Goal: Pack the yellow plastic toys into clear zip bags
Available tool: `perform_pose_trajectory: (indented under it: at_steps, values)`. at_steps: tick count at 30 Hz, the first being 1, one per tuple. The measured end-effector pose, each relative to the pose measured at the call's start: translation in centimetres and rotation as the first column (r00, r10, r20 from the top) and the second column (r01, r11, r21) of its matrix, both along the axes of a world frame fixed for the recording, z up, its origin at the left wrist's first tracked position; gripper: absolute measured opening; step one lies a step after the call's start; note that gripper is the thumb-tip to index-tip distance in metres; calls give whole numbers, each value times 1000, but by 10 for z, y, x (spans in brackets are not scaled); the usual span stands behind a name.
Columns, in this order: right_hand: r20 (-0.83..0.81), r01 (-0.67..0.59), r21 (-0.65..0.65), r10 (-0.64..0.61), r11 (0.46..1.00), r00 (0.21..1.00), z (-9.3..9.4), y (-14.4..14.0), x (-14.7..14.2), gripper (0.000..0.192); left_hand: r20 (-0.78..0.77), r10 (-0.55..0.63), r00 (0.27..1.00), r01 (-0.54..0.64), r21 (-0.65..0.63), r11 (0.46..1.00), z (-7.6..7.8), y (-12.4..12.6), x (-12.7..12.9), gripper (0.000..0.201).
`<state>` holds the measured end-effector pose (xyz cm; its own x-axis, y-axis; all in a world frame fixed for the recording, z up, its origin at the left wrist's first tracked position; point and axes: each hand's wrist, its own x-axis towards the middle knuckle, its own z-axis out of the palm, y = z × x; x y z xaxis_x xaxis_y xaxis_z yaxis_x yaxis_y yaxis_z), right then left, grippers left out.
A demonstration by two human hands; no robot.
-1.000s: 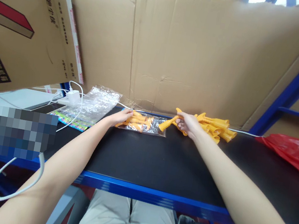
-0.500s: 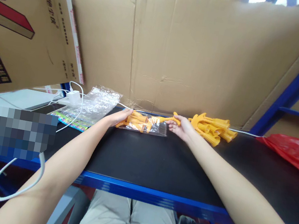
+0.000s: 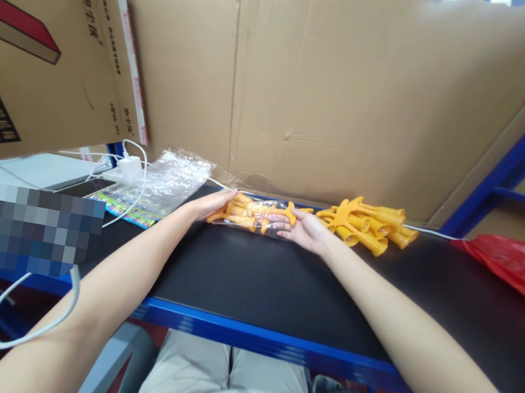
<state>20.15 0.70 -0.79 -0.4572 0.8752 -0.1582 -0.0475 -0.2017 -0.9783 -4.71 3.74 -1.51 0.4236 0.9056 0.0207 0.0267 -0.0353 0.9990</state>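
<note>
Gripping the left end of a clear bag [image 3: 260,207] with the left hand [image 3: 213,205], thumb on the far side and fingers curled in close around the plastic, likely to pin the bag flat against a pull from the right. Lying lengthwise across the middle of the desk [image 3: 247,282], near the far edge, with several yellow toys [image 3: 239,211] side by side inside, perhaps lined up that way to suit the narrow shape.

Holding one yellow toy [image 3: 291,212] at the right end of the bag with the right hand [image 3: 305,230], thumb bent over the top and the other fingers stretched out nearly straight along the near side, apparently to guide and support at once. Hard to make out under the palm.

Just right of the right hand, see a loose pile of yellow toys [image 3: 372,221], mostly with flared ends to the right, probably for easy reach. Farther right, find a red bag [image 3: 518,272]. Left of the left hand, notice flat plastic packaging [image 3: 174,177] beside a white charger [image 3: 130,168], seemingly set aside for working room. Behind everything, upright cardboard [image 3: 360,105], perhaps as a screen.
</note>
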Motion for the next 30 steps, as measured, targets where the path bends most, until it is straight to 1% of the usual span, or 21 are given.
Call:
perform_pose_trajectory:
  at_steps: [3, 6, 9, 10, 11, 14, 16, 19, 22, 24, 27, 30]
  values:
    - [-18, -42, 27, 42, 999, 999, -1, 0, 2, 44, -18, -6, 1000, 6, 17, 1000, -1, 0, 1, 38]
    - [-79, -69, 27, 71, 997, 994, -1, -1, 1, 42, -50, 14, 999, -12, 44, 999, -1, 0, 3, 38]
    - [-79, -69, 8, 70, 998, 994, -2, -1, -2, 30, -30, -60, 998, 61, 35, 998, 0, -2, 5, 43]
    - [-52, -58, 20, 59, 998, 997, -3, -1, -3, 24, -23, -78, 997, 79, 33, 996, 0, -3, 6, 45]
    - [-14, -41, 42, 42, 998, 999, -3, -1, -4, 18, -29, -69, 997, 70, 38, 997, 0, -4, 6, 46]
    - [134, 45, 147, -65, 988, 989, -4, 0, -6, 8, -126, 78, 989, -66, 95, 993, 0, -6, 7, 46]
    - [247, 100, 213, -152, 972, 957, -3, 0, -7, 7, -197, 141, 970, -114, 141, 983, -2, -5, 8, 47]
    - [386, 135, 298, -249, 945, 888, -1, 1, -7, 10, -247, 153, 957, -107, 190, 976, -4, -3, 9, 47]
    - [444, 148, 355, -306, 923, 842, -2, 3, -6, 15, -253, 182, 950, -131, 208, 969, -6, -1, 10, 46]
    - [413, 159, 340, -298, 927, 861, -4, 6, -5, 18, -218, 174, 960, -136, 178, 975, -6, -1, 11, 43]
    - [262, 164, 252, -230, 954, 937, -6, 8, -3, 21, -121, 131, 984, -119, 103, 988, -5, -3, 13, 40]
    - [150, 167, 147, -189, 975, 970, -6, 8, -2, 19, -16, 49, 999, -48, 65, 997, -3, -6, 18, 40]
